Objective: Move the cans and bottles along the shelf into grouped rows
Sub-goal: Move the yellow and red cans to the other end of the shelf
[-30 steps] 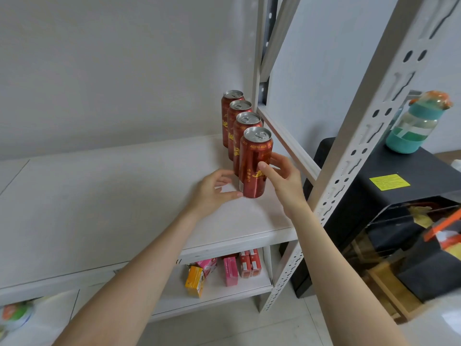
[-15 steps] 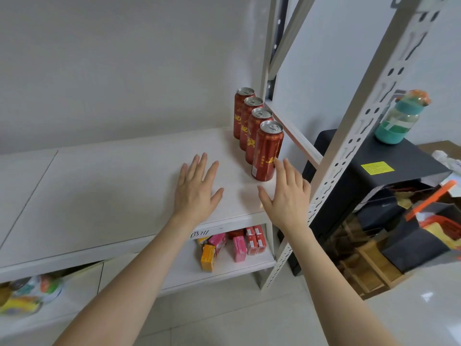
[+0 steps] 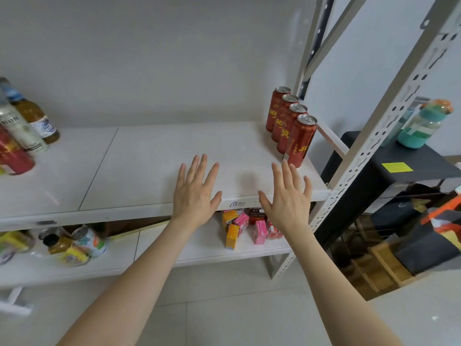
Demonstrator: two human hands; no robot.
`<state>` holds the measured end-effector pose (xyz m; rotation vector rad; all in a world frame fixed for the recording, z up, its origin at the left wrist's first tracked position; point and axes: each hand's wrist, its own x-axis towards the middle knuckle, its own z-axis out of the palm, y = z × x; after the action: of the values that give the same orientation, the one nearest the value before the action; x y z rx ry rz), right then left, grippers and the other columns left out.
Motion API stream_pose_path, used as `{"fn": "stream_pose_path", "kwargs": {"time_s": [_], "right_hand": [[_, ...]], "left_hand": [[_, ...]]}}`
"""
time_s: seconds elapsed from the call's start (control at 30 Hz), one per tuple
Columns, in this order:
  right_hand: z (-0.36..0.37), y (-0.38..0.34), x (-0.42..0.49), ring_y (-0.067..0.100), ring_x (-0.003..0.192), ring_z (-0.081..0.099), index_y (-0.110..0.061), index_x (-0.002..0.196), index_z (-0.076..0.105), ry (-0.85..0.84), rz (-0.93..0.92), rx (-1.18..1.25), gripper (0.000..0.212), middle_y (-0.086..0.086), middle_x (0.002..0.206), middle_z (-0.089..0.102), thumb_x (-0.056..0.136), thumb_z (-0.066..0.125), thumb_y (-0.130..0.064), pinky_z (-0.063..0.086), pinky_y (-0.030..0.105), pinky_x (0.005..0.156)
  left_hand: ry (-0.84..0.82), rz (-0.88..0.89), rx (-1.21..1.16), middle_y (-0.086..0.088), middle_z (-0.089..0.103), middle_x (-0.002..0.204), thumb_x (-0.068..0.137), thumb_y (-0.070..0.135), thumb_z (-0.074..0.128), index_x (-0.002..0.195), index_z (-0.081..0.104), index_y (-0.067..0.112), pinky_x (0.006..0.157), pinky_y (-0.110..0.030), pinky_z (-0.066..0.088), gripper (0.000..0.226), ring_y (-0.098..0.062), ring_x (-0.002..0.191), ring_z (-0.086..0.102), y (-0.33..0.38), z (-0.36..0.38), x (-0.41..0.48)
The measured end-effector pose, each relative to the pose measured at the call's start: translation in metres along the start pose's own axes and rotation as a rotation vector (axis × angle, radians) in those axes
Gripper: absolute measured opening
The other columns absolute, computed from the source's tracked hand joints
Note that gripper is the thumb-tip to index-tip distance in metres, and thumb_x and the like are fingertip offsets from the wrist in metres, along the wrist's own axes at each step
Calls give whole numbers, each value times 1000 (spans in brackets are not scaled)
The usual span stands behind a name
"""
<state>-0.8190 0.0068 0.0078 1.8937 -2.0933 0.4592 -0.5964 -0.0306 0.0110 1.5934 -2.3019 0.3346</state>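
Note:
Several tall red cans [image 3: 300, 141] stand in a straight row at the right end of the white shelf [image 3: 154, 156], running from the front toward the back wall. At the shelf's far left stands a cluster of bottles [image 3: 25, 126] and a red can [image 3: 12, 156], partly cut off by the frame edge. My left hand [image 3: 195, 189] hovers flat over the shelf's front edge with fingers spread and holds nothing. My right hand [image 3: 287, 196] is spread the same way, just in front of the nearest red can, apart from it.
A perforated metal upright [image 3: 369, 136] frames the shelf's right side. The lower shelf carries small orange and pink boxes [image 3: 245, 228] and, to the left, bottles and a tin [image 3: 72, 245]. A teal bottle [image 3: 421, 123] stands on a black cabinet [image 3: 389, 171] at the right.
Both hands have let go of the front red can and drawn back to the shelf's front edge, fingers spread. The view has pulled back and swung left, bringing the left bottles in.

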Motion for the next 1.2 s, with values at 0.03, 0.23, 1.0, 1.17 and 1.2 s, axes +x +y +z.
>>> {"fn": "stream_pose_path", "kwargs": {"time_s": [0.03, 0.23, 1.0, 1.17, 1.2], "right_hand": [[-1, -12, -1, 31, 148, 28, -16, 154, 28, -10, -4, -6, 73, 11, 161, 31, 95, 44, -57, 21, 55, 117], [-3, -99, -9, 32, 147, 29, -16, 154, 30, 3, -15, 19, 72, 11, 160, 32, 96, 45, -56, 22, 55, 116], [29, -409, 14, 31, 141, 40, -14, 147, 41, 54, -50, 150, 72, 12, 153, 44, 90, 42, -57, 25, 55, 112], [34, -479, 13, 32, 138, 44, -11, 144, 45, 95, -82, 186, 71, 13, 150, 48, 89, 41, -55, 23, 54, 110], [36, -495, 12, 32, 138, 45, -10, 144, 45, 108, -78, 194, 71, 14, 149, 48, 89, 41, -55, 24, 54, 110]], "left_hand": [[6, -9, 4, -16, 21, 162, 95, 44, 55, 153, 31, 16, 121, -52, 11, 68, -34, 151, 17, -12, -3, -5], [5, -30, 62, -17, 26, 161, 92, 44, 58, 151, 36, 15, 120, -52, 15, 69, -34, 149, 22, -94, -23, -31], [93, -166, 161, -18, 32, 158, 88, 41, 65, 147, 44, 14, 117, -53, 25, 69, -35, 147, 27, -387, -49, -120], [111, -185, 181, -20, 32, 157, 87, 42, 67, 147, 42, 13, 117, -55, 25, 71, -36, 147, 28, -454, -51, -145], [106, -183, 186, -20, 33, 157, 87, 42, 66, 148, 42, 13, 118, -55, 24, 72, -36, 146, 28, -469, -53, -150]]}}
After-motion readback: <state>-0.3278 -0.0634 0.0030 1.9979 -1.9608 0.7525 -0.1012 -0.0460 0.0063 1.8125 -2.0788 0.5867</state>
